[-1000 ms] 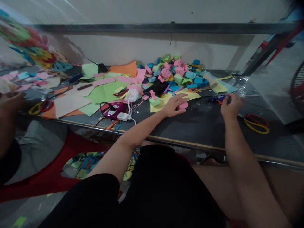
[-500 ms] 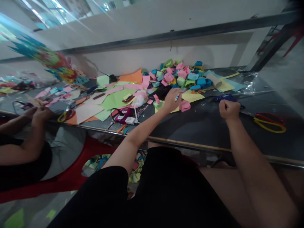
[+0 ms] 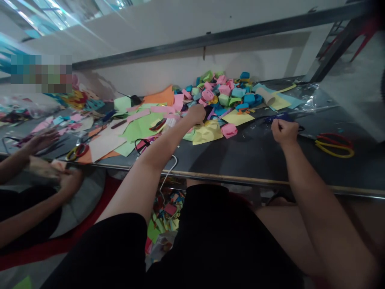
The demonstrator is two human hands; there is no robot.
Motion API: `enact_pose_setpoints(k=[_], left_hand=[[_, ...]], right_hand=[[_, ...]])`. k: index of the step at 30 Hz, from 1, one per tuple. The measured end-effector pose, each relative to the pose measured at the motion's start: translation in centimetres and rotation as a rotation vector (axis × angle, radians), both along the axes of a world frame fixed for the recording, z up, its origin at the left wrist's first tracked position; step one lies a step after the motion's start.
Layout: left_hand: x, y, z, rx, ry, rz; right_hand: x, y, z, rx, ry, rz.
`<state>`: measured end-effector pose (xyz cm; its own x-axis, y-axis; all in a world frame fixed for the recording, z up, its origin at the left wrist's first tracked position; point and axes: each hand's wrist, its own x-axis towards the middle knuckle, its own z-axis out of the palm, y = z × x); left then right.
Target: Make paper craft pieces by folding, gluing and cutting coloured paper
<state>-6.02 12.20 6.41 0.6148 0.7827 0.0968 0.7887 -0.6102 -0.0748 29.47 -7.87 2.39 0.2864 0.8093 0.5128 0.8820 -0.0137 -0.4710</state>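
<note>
Two bare hands work over a dark table [image 3: 258, 156] strewn with coloured paper. The left hand [image 3: 196, 113] reaches far forward with its fingers curled into a loose fist at the near edge of a pile of folded paper pieces [image 3: 224, 93]; whether it grips anything cannot be told, since the fingers hide what lies under them. The right hand [image 3: 283, 131] is closed as well, its knuckles up, right against a blue tool [image 3: 281, 117] that lies on the table; the fingers seem to wrap part of it, but the grip itself is hidden.

A small pink folded box [image 3: 229, 130] sits on the table just right of a yellow sheet [image 3: 207, 133], near the left hand and apart from it. Its inside is not visible. The pile behind holds many such small folded shapes in pink, blue and green, heaped loosely against the wall. Green sheets [image 3: 141, 126] and an orange sheet [image 3: 161, 96] lie flat to the left of the pile. Red-and-yellow scissors [image 3: 334, 143] rest well to the right of the right hand; another pair of scissors [image 3: 76, 151] lies at the left.

A co-worker's hands [image 3: 43, 138] show at the left edge, over more paper scraps.
</note>
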Motion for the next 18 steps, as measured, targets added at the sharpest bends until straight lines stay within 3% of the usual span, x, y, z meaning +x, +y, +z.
enact_pose_setpoints(k=[2,9,18], left_hand=[[-0.3,-0.2,0.0,-0.006,0.121,0.001],[-0.8,-0.5,0.0,-0.057,0.152,-0.132],[-1.9,-2.5,0.5,0.025,0.259,-0.012]], right_hand=[[0.1,0.0,-0.1,0.009,-0.007,-0.021],[-0.1,0.0,0.0,-0.009,0.025,-0.032],[-0.8,-0.1,0.6,-0.118,0.022,-0.065]])
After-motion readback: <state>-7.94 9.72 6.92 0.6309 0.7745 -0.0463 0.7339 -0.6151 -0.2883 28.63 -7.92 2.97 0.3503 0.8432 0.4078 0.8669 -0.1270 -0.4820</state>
